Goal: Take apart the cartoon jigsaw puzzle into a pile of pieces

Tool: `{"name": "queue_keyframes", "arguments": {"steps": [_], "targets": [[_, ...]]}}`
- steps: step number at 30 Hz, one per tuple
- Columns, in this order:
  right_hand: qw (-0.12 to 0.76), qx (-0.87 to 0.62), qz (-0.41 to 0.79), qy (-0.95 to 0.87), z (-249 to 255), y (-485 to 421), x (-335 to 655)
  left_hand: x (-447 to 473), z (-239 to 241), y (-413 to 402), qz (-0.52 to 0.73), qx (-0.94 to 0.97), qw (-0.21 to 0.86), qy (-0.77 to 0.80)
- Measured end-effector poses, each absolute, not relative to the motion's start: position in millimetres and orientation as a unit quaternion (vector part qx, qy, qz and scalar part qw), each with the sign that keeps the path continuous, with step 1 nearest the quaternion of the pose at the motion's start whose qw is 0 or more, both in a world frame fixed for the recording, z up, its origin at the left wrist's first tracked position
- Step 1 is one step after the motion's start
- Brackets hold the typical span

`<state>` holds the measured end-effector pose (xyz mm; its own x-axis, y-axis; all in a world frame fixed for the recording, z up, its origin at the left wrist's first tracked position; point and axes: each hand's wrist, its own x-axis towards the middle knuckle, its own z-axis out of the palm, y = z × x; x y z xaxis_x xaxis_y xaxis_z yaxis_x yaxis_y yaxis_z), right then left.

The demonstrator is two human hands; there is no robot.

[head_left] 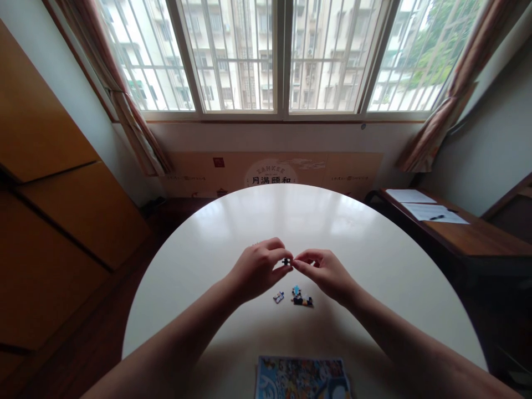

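Observation:
Over the middle of the table, my left hand [261, 266] pinches a small black piece [286, 261] between thumb and fingers. Its exact kind is too small to make out. My right hand [326, 270] is closed in a pinch, its fingertips right beside the black piece; whatever they hold, if anything, is too small to tell. On the tabletop below the hands lie a small white and blue piece [278, 297], a light-blue piece [296, 290] with dark ends, and a dark elongated piece [302, 302] with some orange and white.
A colourful printed booklet [301, 379] lies at the near edge of the white round table [174, 299]. Papers [434, 213] and a pen rest on a wooden side desk [494, 231] at right. A barred window and curtains are ahead; wooden cabinets [62, 221] stand left.

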<state>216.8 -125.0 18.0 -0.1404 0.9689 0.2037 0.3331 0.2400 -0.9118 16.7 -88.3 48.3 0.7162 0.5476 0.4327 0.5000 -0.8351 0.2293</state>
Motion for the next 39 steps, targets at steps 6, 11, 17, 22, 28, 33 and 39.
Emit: {"name": "queue_keyframes", "arguments": {"steps": [6,11,17,22,28,33,39], "targets": [[0.413,-0.511,0.342,-0.672,18.0,-123.0,220.6,-0.9,52.2,-68.0,0.236,0.912,0.014,0.336],[0.363,-0.454,0.257,-0.772,16.6,-128.5,220.5,-10.1,40.4,-48.4,0.205,0.898,-0.012,0.39],[0.277,-0.365,0.214,-0.863,17.4,-140.0,213.7,-8.1,35.1,-49.9,0.18,0.899,-0.006,0.399],[0.227,-0.404,0.191,-0.865,26.0,-135.0,229.0,-5.8,53.5,-70.7,0.132,0.943,0.093,0.29],[0.165,-0.448,0.213,-0.853,35.0,-131.5,248.9,-4.9,57.6,-82.2,0.047,0.959,0.151,0.236],[0.149,-0.426,0.236,-0.86,39.9,-135.3,245.3,-1.1,55.3,-83.7,0.023,0.962,0.154,0.227],[0.149,-0.416,0.239,-0.864,37.0,-136.3,236.8,2.7,54.8,-88.9,0.04,0.963,0.141,0.227]]}}
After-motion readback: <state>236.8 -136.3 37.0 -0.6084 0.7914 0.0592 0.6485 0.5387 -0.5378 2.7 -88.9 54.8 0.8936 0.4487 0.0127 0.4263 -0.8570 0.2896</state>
